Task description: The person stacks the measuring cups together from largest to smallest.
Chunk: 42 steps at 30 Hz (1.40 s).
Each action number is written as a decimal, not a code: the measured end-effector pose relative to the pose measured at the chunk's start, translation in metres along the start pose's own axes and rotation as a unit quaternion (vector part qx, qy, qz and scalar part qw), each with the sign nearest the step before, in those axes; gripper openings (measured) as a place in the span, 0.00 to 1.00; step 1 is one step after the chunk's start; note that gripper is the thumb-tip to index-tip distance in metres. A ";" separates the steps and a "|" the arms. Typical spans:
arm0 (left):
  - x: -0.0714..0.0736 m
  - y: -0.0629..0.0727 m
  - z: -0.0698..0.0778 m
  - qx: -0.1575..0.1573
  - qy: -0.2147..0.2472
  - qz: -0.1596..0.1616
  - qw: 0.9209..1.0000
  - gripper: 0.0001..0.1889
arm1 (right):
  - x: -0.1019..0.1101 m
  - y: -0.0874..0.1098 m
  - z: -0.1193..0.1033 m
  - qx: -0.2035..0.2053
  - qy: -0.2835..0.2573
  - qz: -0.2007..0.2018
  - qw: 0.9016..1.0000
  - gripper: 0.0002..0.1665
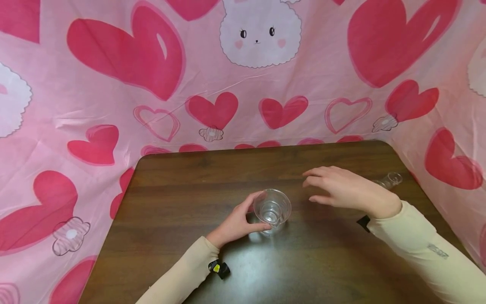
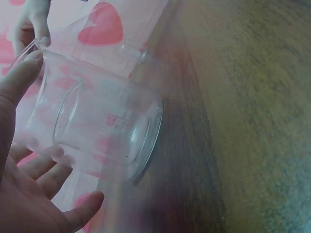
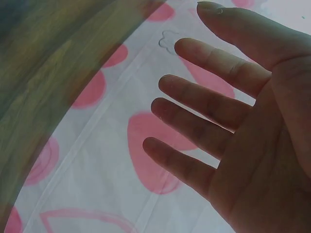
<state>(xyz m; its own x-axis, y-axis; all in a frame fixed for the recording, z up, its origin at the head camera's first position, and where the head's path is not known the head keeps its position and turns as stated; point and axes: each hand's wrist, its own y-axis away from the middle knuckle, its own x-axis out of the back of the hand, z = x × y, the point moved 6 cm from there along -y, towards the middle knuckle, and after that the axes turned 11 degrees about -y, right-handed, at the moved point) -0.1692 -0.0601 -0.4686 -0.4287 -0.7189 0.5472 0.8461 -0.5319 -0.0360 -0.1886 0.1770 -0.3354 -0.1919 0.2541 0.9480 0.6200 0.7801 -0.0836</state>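
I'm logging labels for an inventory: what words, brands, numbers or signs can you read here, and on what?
No text can be read in any view.
Glass beaker: faint marks show on or through its wall, too blurred to read.
Right sleeve: a grey mark, too small to tell if it is lettering.
Pink cloth: hearts and other drawings, no words visible.

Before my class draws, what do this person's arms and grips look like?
Left sleeve and right sleeve are pale cream; the right has a greyish mark. The left black wrist attachment bears a yellow spot. Left grip and right grip are gloveless.
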 end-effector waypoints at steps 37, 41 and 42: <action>-0.002 0.002 -0.002 0.010 -0.006 -0.006 1.000 0.46 | 0.001 0.060 0.059 -0.107 -0.006 0.021 0.994 0.25; -0.003 0.002 -0.003 0.013 -0.010 -0.008 1.000 0.47 | -0.001 0.067 0.069 -0.133 -0.017 0.005 0.991 0.27; -0.003 0.002 -0.003 0.014 -0.011 -0.008 1.000 0.47 | -0.002 0.069 0.071 -0.137 -0.019 0.002 0.990 0.27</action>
<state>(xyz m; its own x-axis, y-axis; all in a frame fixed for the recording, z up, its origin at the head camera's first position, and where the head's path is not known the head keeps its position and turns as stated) -0.1673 -0.0605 -0.4730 -0.4358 -0.7003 0.5653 0.8474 -0.5309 -0.0044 -0.2000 0.2708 -0.3647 -0.2139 0.2830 0.9350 0.8031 0.5958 0.0034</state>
